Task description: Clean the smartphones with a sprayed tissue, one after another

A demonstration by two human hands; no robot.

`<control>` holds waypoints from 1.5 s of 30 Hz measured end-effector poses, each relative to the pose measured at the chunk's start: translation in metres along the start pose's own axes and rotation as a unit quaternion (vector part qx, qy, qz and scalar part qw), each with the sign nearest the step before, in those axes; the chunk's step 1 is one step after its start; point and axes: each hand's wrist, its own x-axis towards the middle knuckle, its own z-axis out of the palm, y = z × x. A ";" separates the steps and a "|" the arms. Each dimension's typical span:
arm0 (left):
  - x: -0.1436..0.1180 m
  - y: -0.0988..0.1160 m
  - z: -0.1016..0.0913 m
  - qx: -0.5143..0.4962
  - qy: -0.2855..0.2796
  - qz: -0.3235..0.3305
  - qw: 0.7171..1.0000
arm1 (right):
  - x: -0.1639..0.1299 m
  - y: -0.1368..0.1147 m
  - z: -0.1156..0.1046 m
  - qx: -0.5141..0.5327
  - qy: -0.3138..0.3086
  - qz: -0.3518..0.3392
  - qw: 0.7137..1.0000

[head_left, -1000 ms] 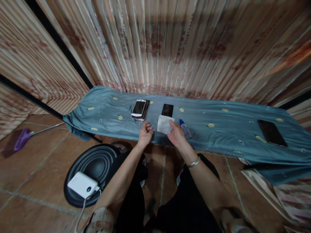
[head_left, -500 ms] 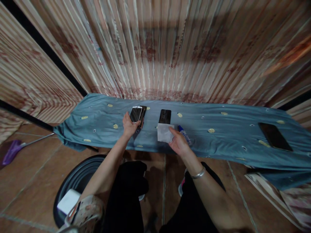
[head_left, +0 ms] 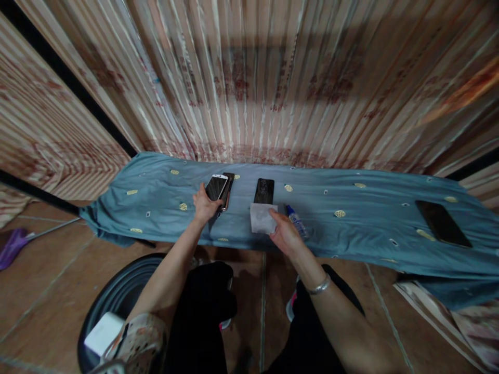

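Note:
My left hand (head_left: 205, 205) grips a white-framed phone (head_left: 216, 187) by its sides, fingers on the left edge and thumb on the right. This phone partly overlaps a darker phone (head_left: 229, 183) beneath it. Between thumb and fingers, my right hand (head_left: 286, 230) pinches a pale square cloth (head_left: 263, 218). Just behind the cloth, a black phone (head_left: 264, 190) lies on the blue fabric, and the cloth may cover its near end. Beside my right hand lies a small blue-capped bottle (head_left: 296, 220) with a clear body.
Blue patterned fabric (head_left: 351, 228) covers the long bench. A large dark phone or tablet (head_left: 443, 223) lies at its right. A pleated curtain (head_left: 249, 78) hangs behind. A black round stool (head_left: 113, 283) with a white box (head_left: 104, 332) stands lower left, and a purple broom (head_left: 13, 246) farther left.
The view has shifted slightly. My left hand and the white-framed phone have moved a little left, showing more of the darker phone. My right hand still holds the cloth.

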 end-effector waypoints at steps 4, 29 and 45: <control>-0.009 0.004 -0.012 -0.054 0.020 -0.042 0.997 | 0.004 0.005 -0.001 0.002 0.004 0.006 1.000; -0.164 0.076 0.019 -0.442 -0.163 -0.072 0.879 | -0.005 -0.037 -0.036 -0.081 0.086 -0.031 0.992; -0.160 0.093 0.012 -0.625 -0.349 -0.321 0.620 | -0.011 -0.037 -0.037 -0.210 0.116 -0.130 0.962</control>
